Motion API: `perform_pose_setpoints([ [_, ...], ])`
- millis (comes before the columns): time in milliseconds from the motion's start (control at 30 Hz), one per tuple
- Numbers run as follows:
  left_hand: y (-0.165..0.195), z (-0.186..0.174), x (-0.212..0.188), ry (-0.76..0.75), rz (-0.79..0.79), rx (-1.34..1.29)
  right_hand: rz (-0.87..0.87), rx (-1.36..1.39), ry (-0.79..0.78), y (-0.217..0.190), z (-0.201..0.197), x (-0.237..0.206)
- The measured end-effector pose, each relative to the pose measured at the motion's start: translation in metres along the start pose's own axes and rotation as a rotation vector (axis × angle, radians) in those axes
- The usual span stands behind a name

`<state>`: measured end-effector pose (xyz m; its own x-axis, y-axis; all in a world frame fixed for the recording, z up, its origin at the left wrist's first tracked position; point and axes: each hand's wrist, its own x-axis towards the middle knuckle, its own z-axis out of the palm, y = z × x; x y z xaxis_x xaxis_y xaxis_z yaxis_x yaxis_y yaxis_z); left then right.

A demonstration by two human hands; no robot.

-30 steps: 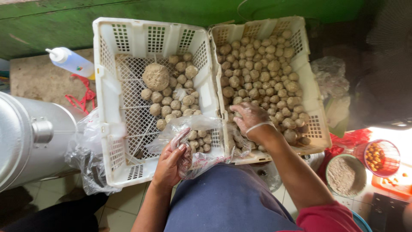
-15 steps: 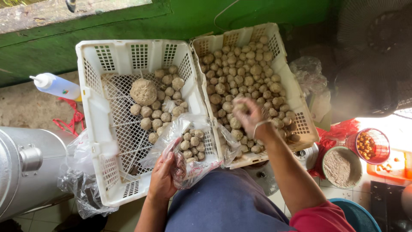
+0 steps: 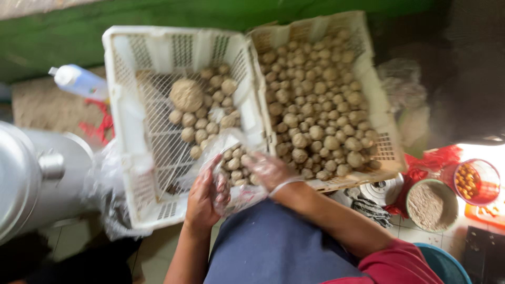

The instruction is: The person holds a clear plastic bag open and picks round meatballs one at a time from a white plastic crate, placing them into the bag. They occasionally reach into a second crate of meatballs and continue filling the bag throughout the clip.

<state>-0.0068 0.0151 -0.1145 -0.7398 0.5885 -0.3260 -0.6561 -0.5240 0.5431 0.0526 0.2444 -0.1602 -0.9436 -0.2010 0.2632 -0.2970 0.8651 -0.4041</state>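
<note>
My left hand [image 3: 202,195] holds the edge of a clear plastic bag [image 3: 239,176] partly filled with small tan balls. My right hand [image 3: 268,169], in a thin clear glove, rests at the bag's mouth against the balls inside. The bag sits at the near edge of two white slotted crates. The left crate [image 3: 126,121] holds some balls and one larger lump [image 3: 187,94]. The right crate [image 3: 376,100] is filled with several rows of the same balls [image 3: 321,100]. My blue-clad lap [image 3: 273,247] is below the bag.
A metal pot [image 3: 31,173] stands at the left, and a plastic bottle [image 3: 79,81] lies behind it. A bowl of greyish powder [image 3: 431,205] and a red bowl of orange bits [image 3: 476,181] sit at the right. A green wall [image 3: 158,16] runs behind.
My right hand has come back from the right crate to the mouth of the bag. My left hand keeps holding the bag. The view has shifted a little.
</note>
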Motion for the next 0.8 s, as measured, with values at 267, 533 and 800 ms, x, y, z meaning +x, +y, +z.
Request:
perform_pose_setpoints([
  [267, 0.001, 0.010, 0.000, 0.091, -0.053, 0.009, 0.236, 0.357, -0.133, 0.045, -0.041, -0.030],
  [533, -0.009, 0.009, 0.001, 0.047, -0.048, -0.091, 0.687, -0.092, 0.055, 0.169, -0.094, -0.036],
  [800, -0.010, 0.007, 0.003, 0.060, -0.025, -0.087, 0.689, -0.449, -0.498, 0.177, -0.121, 0.010],
])
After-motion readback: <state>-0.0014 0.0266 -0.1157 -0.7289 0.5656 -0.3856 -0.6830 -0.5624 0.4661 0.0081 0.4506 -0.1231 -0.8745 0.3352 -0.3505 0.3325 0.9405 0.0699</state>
